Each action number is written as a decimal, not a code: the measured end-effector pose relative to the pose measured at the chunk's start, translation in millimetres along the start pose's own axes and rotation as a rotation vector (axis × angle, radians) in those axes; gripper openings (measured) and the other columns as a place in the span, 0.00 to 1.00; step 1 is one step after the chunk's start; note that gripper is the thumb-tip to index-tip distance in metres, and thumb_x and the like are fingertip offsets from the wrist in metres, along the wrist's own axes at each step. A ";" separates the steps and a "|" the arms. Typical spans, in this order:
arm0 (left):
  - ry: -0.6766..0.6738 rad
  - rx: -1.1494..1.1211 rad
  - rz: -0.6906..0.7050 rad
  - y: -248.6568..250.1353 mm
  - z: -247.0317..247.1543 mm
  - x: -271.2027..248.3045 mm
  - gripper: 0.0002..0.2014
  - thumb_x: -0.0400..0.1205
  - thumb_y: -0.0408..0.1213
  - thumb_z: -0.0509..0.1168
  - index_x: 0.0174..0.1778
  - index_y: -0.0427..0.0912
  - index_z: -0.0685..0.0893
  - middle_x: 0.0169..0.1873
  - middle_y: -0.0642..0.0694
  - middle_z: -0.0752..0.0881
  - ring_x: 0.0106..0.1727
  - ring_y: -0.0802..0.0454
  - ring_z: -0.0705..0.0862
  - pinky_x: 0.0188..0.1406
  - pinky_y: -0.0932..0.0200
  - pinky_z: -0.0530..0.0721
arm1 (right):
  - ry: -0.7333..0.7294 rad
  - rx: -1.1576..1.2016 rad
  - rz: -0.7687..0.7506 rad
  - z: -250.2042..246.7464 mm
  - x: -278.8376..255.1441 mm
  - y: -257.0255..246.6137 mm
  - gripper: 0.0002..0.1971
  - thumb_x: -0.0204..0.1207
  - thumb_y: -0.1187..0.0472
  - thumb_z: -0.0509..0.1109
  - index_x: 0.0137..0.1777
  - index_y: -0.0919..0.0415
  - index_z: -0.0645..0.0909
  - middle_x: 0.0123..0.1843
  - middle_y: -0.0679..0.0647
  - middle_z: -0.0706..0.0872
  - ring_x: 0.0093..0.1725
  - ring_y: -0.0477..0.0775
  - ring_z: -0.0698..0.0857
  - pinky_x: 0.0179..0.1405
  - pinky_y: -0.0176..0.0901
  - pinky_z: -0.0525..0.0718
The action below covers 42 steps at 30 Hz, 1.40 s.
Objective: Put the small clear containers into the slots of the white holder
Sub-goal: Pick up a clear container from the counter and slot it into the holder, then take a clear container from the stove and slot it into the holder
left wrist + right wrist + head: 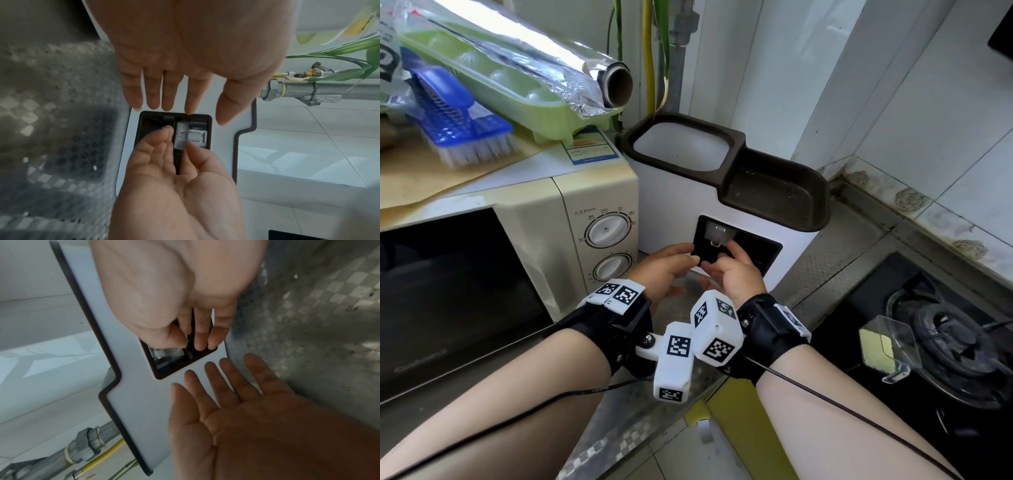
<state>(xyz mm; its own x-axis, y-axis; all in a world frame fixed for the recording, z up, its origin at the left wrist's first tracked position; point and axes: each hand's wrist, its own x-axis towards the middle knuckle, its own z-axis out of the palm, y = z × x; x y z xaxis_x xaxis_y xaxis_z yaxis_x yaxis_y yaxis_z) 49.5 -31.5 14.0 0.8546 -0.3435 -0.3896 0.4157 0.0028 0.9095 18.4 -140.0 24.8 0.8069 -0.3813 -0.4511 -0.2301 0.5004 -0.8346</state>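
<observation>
The white holder [674, 202] with a dark brown rim stands on the counter between the microwave and the wall. A dark recess [760, 250] in its front face holds the slots. One small clear container [717, 233] [190, 136] [167, 353] sits in the left slot. My right hand [736, 277] [174, 186] [164, 288] pinches its near edge between thumb and forefinger, the other fingers reaching into the neighbouring slot. My left hand [671, 270] [185, 48] [236, 418] lies flat, straight fingers touching the holder's front beside the recess. Another clear container [883, 346] lies on the stove at right.
A cream microwave [517, 257] stands at left, carrying a foil roll [571, 68], a green tray [493, 78] and a blue brush [458, 113]. A black gas stove [945, 342] is at right. Pipes [674, 51] and tiled walls close off the back.
</observation>
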 end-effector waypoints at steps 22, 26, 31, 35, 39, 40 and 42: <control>-0.379 0.162 -0.080 -31.3 189.2 -13.1 0.09 0.79 0.37 0.61 0.53 0.50 0.81 0.47 0.47 0.81 0.51 0.50 0.79 0.45 0.59 0.75 | 0.512 0.101 -0.119 -208.0 -45.7 -47.1 0.22 0.74 0.70 0.63 0.67 0.55 0.76 0.41 0.55 0.82 0.35 0.48 0.80 0.31 0.38 0.75; -0.415 0.202 -0.124 -45.9 218.6 -21.8 0.08 0.79 0.36 0.60 0.50 0.52 0.81 0.51 0.48 0.82 0.59 0.46 0.78 0.52 0.55 0.77 | 0.640 0.090 -0.122 -243.2 -52.3 -42.8 0.20 0.71 0.70 0.66 0.63 0.57 0.75 0.41 0.60 0.80 0.30 0.50 0.75 0.26 0.40 0.71; -0.412 0.254 -0.140 -55.5 234.4 -28.2 0.12 0.79 0.37 0.60 0.58 0.49 0.79 0.60 0.44 0.81 0.61 0.45 0.79 0.54 0.53 0.78 | 0.594 -0.051 -0.004 -270.8 -58.0 -36.6 0.10 0.72 0.70 0.66 0.51 0.61 0.76 0.31 0.57 0.75 0.27 0.50 0.72 0.21 0.33 0.69; -0.335 0.266 -0.130 -56.3 230.3 -27.8 0.12 0.78 0.36 0.61 0.57 0.48 0.81 0.58 0.44 0.82 0.61 0.44 0.80 0.55 0.52 0.78 | 0.532 -0.161 0.076 -274.9 -49.4 -30.6 0.04 0.70 0.66 0.68 0.43 0.65 0.82 0.31 0.59 0.72 0.25 0.53 0.68 0.14 0.28 0.67; -0.279 0.252 -0.127 -55.4 221.5 -26.9 0.13 0.78 0.36 0.61 0.58 0.46 0.81 0.59 0.42 0.81 0.60 0.44 0.80 0.53 0.54 0.79 | 0.590 -0.261 0.102 -272.7 -23.9 -15.8 0.21 0.52 0.55 0.74 0.43 0.67 0.85 0.29 0.57 0.82 0.31 0.61 0.82 0.43 0.52 0.89; -0.270 0.246 -0.130 -55.1 219.5 -26.7 0.13 0.78 0.36 0.61 0.59 0.45 0.81 0.59 0.42 0.81 0.60 0.44 0.80 0.54 0.53 0.79 | 0.615 -0.297 0.097 -273.5 -19.0 -13.2 0.24 0.50 0.52 0.73 0.46 0.66 0.86 0.34 0.59 0.86 0.37 0.63 0.87 0.50 0.57 0.89; -0.253 0.233 -0.142 -55.3 214.5 -25.2 0.14 0.78 0.35 0.60 0.60 0.44 0.80 0.59 0.41 0.80 0.61 0.44 0.79 0.54 0.52 0.78 | 0.637 -0.369 0.098 -273.7 -15.7 -14.3 0.22 0.57 0.52 0.73 0.48 0.66 0.85 0.42 0.60 0.88 0.46 0.66 0.90 0.54 0.55 0.88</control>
<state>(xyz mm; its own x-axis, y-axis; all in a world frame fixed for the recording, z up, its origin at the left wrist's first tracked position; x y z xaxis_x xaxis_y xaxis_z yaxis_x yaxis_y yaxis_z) -61.8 -224.5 4.6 0.6773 -0.5463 -0.4928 0.4179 -0.2656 0.8688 -139.9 -353.9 -42.7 0.3273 -0.7812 -0.5316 -0.5435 0.3045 -0.7822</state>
